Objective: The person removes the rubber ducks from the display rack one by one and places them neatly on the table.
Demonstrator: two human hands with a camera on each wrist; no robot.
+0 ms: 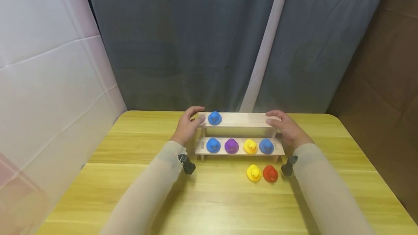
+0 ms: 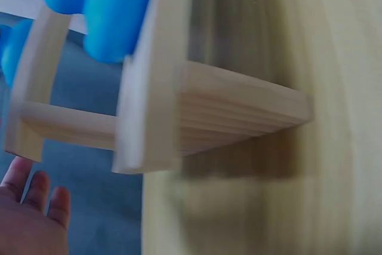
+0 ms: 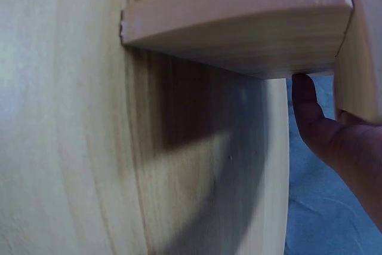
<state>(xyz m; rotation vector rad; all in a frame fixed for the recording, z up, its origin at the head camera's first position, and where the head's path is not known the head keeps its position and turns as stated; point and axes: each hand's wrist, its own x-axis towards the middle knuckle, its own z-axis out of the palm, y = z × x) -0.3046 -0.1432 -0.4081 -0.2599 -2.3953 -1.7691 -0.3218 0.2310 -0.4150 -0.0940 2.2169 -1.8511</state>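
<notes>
A two-tier wooden stand (image 1: 241,119) stands toward the back of the table. My left hand (image 1: 189,123) grips the left end of its upper shelf, with thumb and index finger at the corner. In the left wrist view, fingertips (image 2: 40,180) show right at that end. My right hand (image 1: 287,126) holds the opposite end; in the right wrist view, one finger (image 3: 305,97) lies against the wood and the rest are partly hidden. One blue duck (image 1: 214,118) sits on the upper shelf. Below it, the lower shelf carries a blue, a purple (image 1: 232,146), a yellow (image 1: 250,146) and another blue duck (image 1: 266,146).
In front of the stand, a yellow duck (image 1: 253,173) and a red duck (image 1: 270,174) lie side by side on the wooden table (image 1: 222,206). A grey curtain (image 1: 183,46) hangs behind, with a white cloth (image 1: 55,82) at left and a brown panel (image 1: 375,82) at right.
</notes>
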